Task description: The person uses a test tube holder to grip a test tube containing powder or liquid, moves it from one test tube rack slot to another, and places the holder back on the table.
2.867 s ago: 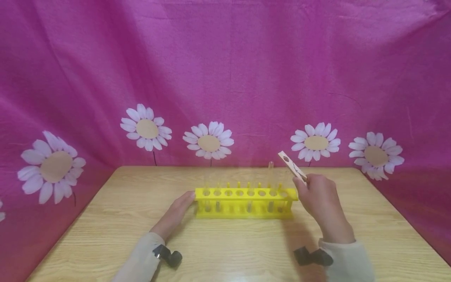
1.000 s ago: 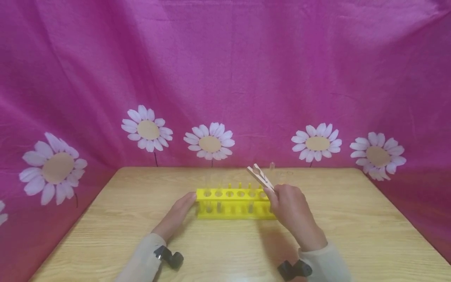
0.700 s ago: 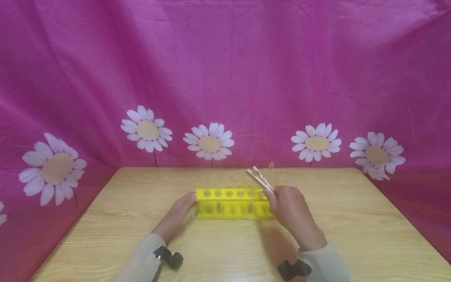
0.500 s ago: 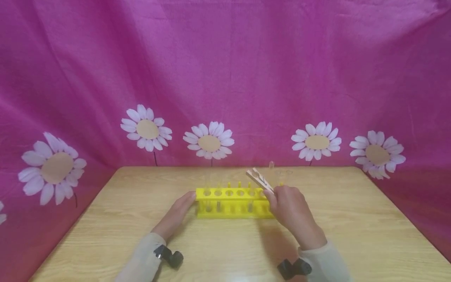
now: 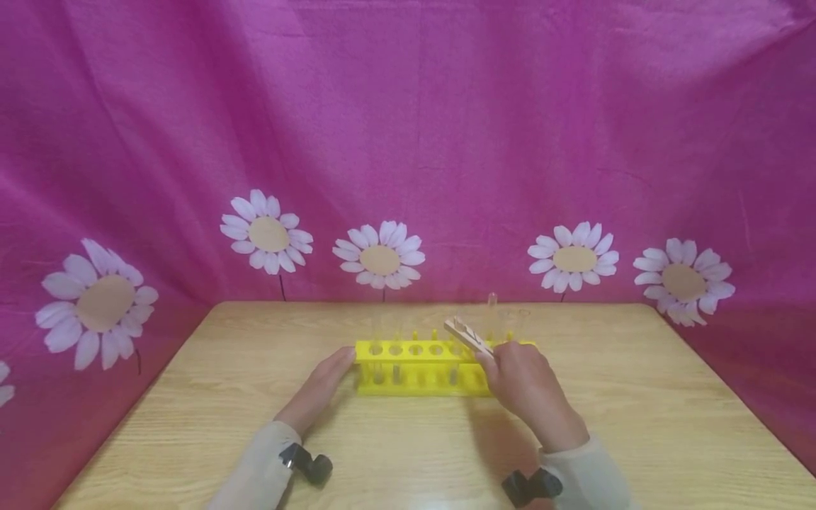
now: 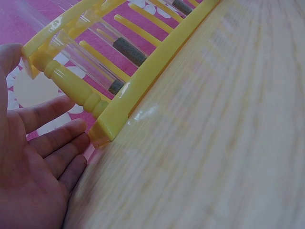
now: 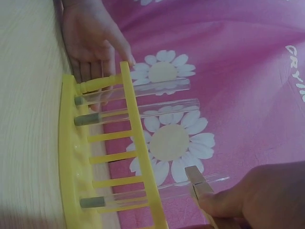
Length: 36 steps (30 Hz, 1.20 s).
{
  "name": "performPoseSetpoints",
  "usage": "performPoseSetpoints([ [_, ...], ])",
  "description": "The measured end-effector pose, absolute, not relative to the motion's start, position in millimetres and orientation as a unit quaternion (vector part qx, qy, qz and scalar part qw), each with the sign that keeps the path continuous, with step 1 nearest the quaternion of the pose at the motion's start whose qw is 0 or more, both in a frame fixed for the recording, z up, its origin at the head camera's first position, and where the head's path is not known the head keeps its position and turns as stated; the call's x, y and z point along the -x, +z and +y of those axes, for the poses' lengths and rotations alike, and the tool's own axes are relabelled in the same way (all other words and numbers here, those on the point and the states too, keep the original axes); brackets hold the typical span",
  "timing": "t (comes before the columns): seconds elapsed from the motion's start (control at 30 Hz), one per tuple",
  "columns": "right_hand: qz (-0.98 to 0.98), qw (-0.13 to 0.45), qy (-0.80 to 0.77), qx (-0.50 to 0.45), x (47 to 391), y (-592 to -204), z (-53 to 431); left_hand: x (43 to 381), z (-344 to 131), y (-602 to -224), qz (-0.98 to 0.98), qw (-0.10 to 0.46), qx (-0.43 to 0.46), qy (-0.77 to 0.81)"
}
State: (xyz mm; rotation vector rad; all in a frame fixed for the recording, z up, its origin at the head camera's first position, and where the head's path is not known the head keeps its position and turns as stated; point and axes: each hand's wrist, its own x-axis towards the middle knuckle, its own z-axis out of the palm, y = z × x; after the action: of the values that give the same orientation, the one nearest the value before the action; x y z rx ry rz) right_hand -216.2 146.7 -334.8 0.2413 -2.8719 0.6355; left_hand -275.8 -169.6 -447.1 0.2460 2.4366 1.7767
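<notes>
Head view: my L hand (image 5: 321, 382) & R hand (image 5: 525, 391) are apart, w/ the yellow test-tube rack (image 5: 408, 359) upright on the counter (image 5: 382, 453). L hand's at the rack's L end, thumb on the upper bar, fingers loosely extended by the base. R hand pinches a wooden clip (image 5: 469, 337), angled up-left over the rack. R wrist view: clip's tip overlaps a clear tube (image 7: 167, 192) near its top; can't tell if it's clamped on. Dk gray stuff (image 7: 92, 202) sits in its btm, same for two more tubes (image 7: 164, 88) near the L end. Pink cloth (image 5: 408, 142) w/ daisies (image 5: 380, 260) behind.
</notes>
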Motion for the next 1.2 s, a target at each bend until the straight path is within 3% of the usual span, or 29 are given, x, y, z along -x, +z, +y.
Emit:
performPoseSetpoints([
  [1.2,-0.975,-0.01,0.215,-0.047,217.6,-333.5,151.2,277.7,-169.3,-447.2,0.807,0.053,-0.084,0.582],
])
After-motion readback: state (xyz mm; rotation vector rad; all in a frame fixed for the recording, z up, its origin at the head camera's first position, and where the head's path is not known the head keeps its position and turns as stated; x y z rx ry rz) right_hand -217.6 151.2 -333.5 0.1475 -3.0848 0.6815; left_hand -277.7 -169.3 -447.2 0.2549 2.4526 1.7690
